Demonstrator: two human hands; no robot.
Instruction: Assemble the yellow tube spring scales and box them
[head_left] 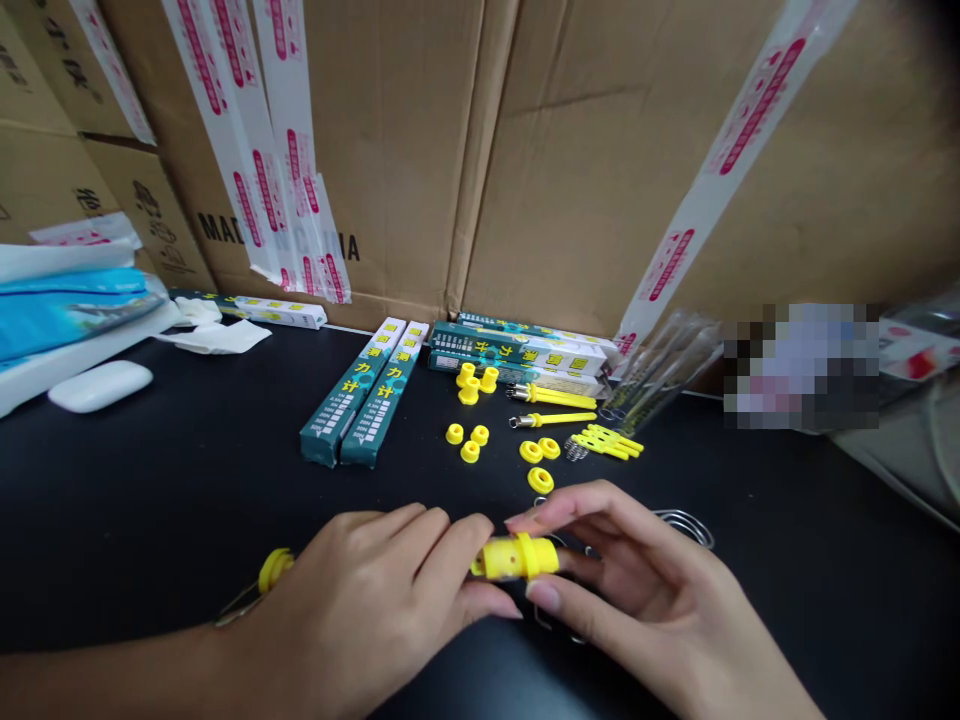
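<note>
My left hand [375,600] and my right hand [630,580] meet low at the centre over the black table [150,480]. Between their fingertips they pinch a small yellow plastic cylinder with a collar [516,556], lying sideways. A yellow cap on a thin metal piece [274,568] pokes out to the left of my left hand. A wire ring [686,524] lies just beyond my right hand. Several yellow caps [469,442] and yellow rods [555,398] lie further back.
Two green boxes [364,395] lie side by side at mid-table, more green boxes [517,350] against the cardboard cartons [600,150] behind. Clear tubes [664,370] lean at right. A white mouse [100,385] and blue packets [60,310] sit at left.
</note>
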